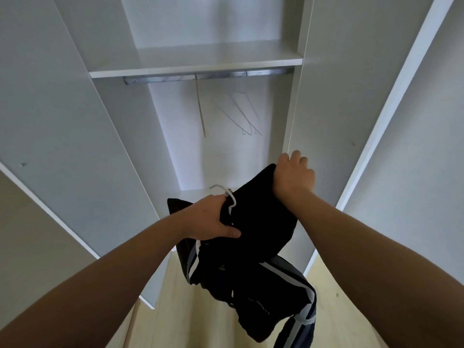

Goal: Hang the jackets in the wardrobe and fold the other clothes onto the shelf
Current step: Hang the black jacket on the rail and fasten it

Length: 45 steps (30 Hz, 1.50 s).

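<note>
Left hand (213,219) grips the black fabric jacket with white-grey sleeve stripes (251,247) right by the white plastic hanger (230,198). Jacket is held low in front of the open white wardrobe (118,126), well below the metal rail (208,76). Not hung yet. Right hand (293,177) clutches the jacket's top edge, fingers curled.

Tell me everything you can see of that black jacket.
The black jacket looks like soft fabric, with white and grey stripes down a sleeve and small pale lettering low down. It hangs bunched in front of the open wardrobe. The left hand grips it near the neck, where the hook of a white hanger pokes out; the right hand grips its raised upper edge.
</note>
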Motion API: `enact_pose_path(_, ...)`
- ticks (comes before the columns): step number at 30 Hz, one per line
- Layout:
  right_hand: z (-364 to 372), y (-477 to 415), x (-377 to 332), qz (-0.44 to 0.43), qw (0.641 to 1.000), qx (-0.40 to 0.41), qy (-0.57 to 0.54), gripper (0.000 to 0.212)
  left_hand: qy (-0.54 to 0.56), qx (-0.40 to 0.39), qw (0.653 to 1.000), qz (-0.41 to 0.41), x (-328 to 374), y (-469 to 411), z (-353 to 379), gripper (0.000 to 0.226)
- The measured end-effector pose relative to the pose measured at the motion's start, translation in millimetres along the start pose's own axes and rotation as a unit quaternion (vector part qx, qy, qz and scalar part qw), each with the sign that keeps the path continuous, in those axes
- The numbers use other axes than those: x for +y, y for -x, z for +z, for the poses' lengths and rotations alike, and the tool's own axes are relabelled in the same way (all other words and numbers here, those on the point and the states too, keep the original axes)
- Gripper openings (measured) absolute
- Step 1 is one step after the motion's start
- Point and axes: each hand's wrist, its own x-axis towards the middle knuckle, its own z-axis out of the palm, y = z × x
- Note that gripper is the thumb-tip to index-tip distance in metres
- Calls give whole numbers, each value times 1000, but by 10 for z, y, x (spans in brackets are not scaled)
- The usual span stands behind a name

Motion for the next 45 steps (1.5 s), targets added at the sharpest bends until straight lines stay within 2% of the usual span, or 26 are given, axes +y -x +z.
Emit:
enact_pose_path(3,-26,-66,-31,43,988,-142,32,22,11,21,1000,0,-117,-56,-120,99)
enact_pose_path(4,-42,-96,-46,34,979,-192,52,18,15,21,1000,-4,-169,-75,-162,105)
enact_pose_path(10,-9,-232,-329,-26,960,-278,29,30,8,18,1000,18,-422,-247,-361,103)
enact_pose_path(12,51,-275,-394,2,978,-205,-21,31,7,14,1000,22,-534,-315,-421,95)
enact_pose_path(14,95,-317,-500,18,991,-88,-98,27,1,20,1000,16,-673,-357,-508,64)
enact_pose_path(16,158,-346,-667,23,979,-50,-196,22,1,37,999,1,-861,-392,-607,42)
enact_pose_path(18,233,-365,-851,7,978,-37,-205,21,26,57,998,1,-1064,-420,-740,35)
enact_pose_path(19,286,-386,-940,-8,982,-47,-181,20,42,67,997,3,-1155,-434,-820,33)
enact_pose_path(21,388,-436,-1161,-31,989,-130,-68,19,76,71,995,5,-1325,-457,-987,37)
enact_pose_path(23,508,-496,-1388,-13,977,-211,12,24,81,58,995,27,-1478,-490,-1142,65)
enact_pose_path(25,634,-578,-1563,21,971,-236,26,33,88,52,994,44,-1620,-542,-1294,79)
enact_pose_path(28,803,-727,-1771,10,949,-312,47,29,103,51,992,48,-1857,-659,-1494,68)
enact_pose_path(30,896,-812,-1849,-8,926,-370,71,30,102,41,993,35,-1999,-758,-1580,50)
enact_pose_path(32,1000,-927,-1885,-6,918,-388,81,22,102,27,994,20,-2127,-902,-1638,32)
enact_pose_path(35,1122,-1156,-1982,-21,904,-425,51,22,79,4,997,24,-2303,-1184,-1733,23)
enact_pose_path(37,1232,-1378,-2041,-28,922,-385,4,22,66,-6,998,23,-2452,-1401,-1818,16)
enact_pose_path(40,1407,-1898,-2148,-1,977,-195,-86,20,47,-20,999,5,-2724,-1777,-1973,32)
enact_pose_path(42,1470,-2202,-2284,22,980,-122,-155,22,35,-25,999,-8,-2866,-1967,-2070,37)
enact_pose_path(45,1629,-2862,-2529,34,968,-94,-229,28,28,-33,999,-27,-3098,-2378,-2297,33)
